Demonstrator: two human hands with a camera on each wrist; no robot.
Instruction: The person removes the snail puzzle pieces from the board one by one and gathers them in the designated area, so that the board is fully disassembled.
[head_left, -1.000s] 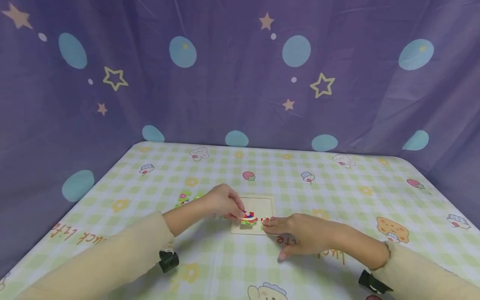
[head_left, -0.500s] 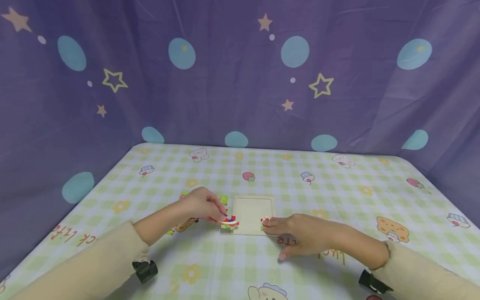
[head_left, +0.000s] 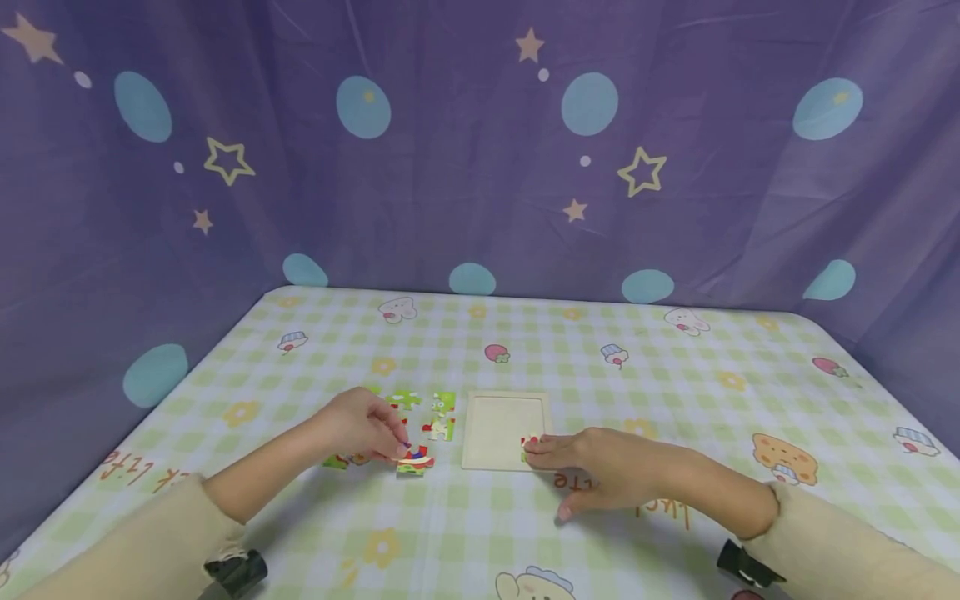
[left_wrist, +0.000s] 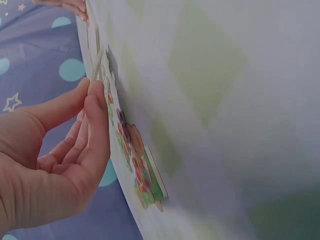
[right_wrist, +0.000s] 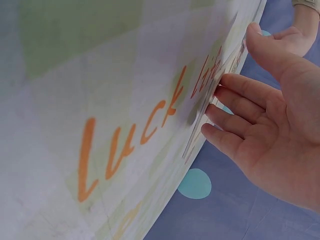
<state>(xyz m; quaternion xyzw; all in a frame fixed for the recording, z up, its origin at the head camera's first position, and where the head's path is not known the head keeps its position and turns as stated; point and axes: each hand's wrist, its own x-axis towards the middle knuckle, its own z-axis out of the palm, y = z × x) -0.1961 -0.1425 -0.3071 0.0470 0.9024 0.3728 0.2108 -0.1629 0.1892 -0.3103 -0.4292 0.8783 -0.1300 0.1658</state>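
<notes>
Between thumb and index finger, my left hand [head_left: 367,427] pinches a jigsaw piece [head_left: 416,460] printed in red, blue, white and green. It is held just above the cloth, left of a shallow wooden puzzle tray [head_left: 502,412]; in the left wrist view the piece [left_wrist: 96,70] appears edge-on. My right hand [head_left: 592,458] lies over the tray's lower right corner. Its extended fingertips rest on another jigsaw piece [head_left: 526,450] there, mostly covered by them. In the right wrist view the fingers [right_wrist: 240,100] are straight and the thumb stands apart.
Several loose jigsaw pieces [head_left: 442,415] lie left of the tray, some partly hidden by my left hand. A checked cloth [head_left: 637,375] with printed flowers and cakes covers the table. Behind its far edge hangs a purple curtain [head_left: 480,217].
My left hand has moved left from over the tray to beside the loose pieces, carrying the pinched jigsaw piece. My right hand has stayed at the tray's corner.
</notes>
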